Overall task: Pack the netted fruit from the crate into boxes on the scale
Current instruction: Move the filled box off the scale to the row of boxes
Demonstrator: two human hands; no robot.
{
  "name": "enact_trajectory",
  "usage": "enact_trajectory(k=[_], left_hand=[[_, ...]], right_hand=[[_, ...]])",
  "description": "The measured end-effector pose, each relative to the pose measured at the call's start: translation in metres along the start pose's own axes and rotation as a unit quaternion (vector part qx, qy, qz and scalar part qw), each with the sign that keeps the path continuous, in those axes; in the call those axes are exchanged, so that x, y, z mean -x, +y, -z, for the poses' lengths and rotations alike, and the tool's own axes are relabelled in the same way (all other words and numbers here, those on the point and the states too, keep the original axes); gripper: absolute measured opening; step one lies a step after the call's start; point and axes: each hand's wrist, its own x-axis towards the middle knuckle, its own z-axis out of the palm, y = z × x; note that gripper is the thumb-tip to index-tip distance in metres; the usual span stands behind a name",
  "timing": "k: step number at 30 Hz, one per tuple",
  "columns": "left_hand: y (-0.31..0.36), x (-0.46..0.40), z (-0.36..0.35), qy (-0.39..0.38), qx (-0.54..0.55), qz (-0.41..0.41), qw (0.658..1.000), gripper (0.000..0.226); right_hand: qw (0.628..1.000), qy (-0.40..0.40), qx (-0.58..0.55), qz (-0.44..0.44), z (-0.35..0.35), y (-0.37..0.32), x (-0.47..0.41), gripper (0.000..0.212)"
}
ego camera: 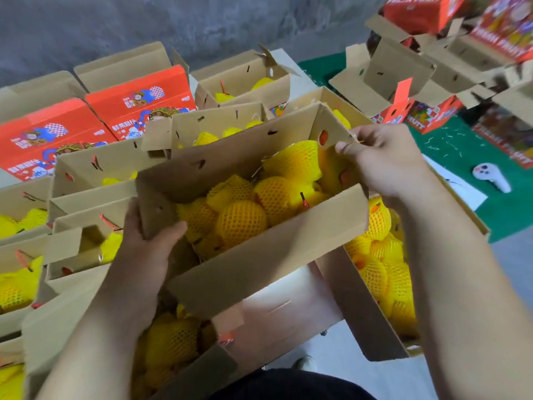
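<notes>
Here, an open brown box (253, 226) full of netted fruit (240, 223) is held up in the air by two bare hands. The fruit is round, and each one sits in a yellow foam net. The box is tilted, with its far right corner higher than its near left corner.

The left hand (147, 249) holds the left end of the box. Its grip is closed on the cardboard wall, with the thumb curled over the top edge. The right hand (383, 163) is at the far right corner of the box. Its thumb and fingers pinch the top edge of the wall there.

Just under the box, to the right, a big brown crate (372, 319) holds more yellow netted fruit. Under the box on the left, another open carton (57, 327) has netted fruit in it too.

Behind the box and to its left stand many more open boxes (95, 168) with yellow nets inside. Behind those lie flat red printed boxes (138, 102). Far to the right of the box, a green mat (461, 151) covers the floor, and a small white controller (493, 177) lies on it. More folded red and brown boxes (418, 67) are piled behind the mat.
</notes>
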Motion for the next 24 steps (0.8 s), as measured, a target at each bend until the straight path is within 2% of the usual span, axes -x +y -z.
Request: enact_trajectory(k=[3, 4, 6, 8, 10, 12, 16, 19, 24], left_hand=[[-0.013, 0.012, 0.001, -0.047, 0.003, 0.038, 0.998, 0.026], [-0.012, 0.013, 0.002, -0.043, 0.007, 0.038, 0.998, 0.024], [-0.006, 0.012, 0.009, -0.049, -0.001, 0.041, 0.998, 0.034], [-0.004, 0.009, 0.022, -0.095, -0.019, 0.057, 0.994, 0.029], [-0.007, 0.008, 0.033, -0.165, -0.039, 0.075, 0.983, 0.030], [-0.015, 0.014, 0.033, -0.192, -0.059, 0.075, 0.977, 0.035], [-0.039, 0.042, 0.023, -0.168, -0.047, 0.053, 0.983, 0.035], [-0.058, 0.064, 0.024, -0.161, -0.045, 0.042, 0.985, 0.035], [-0.093, 0.095, 0.026, -0.081, -0.053, 0.036, 0.995, 0.047]], right_hand=[[0.998, 0.006, 0.044, 0.033, 0.005, -0.012, 0.008, 0.017], [0.996, 0.010, 0.072, 0.043, 0.007, -0.015, 0.010, 0.020], [0.991, 0.019, 0.120, 0.058, 0.011, -0.018, 0.015, 0.034], [0.987, 0.018, 0.148, 0.061, 0.016, -0.019, 0.021, 0.045], [0.984, 0.013, 0.167, 0.062, 0.020, -0.018, 0.029, 0.044], [0.983, 0.009, 0.171, 0.072, 0.023, -0.014, 0.036, 0.039], [0.980, 0.001, 0.160, 0.117, 0.029, -0.011, 0.051, 0.013], [0.981, -0.009, 0.135, 0.138, 0.038, -0.004, 0.058, 0.010], [0.982, -0.048, 0.089, 0.161, 0.063, 0.013, 0.071, 0.014]])
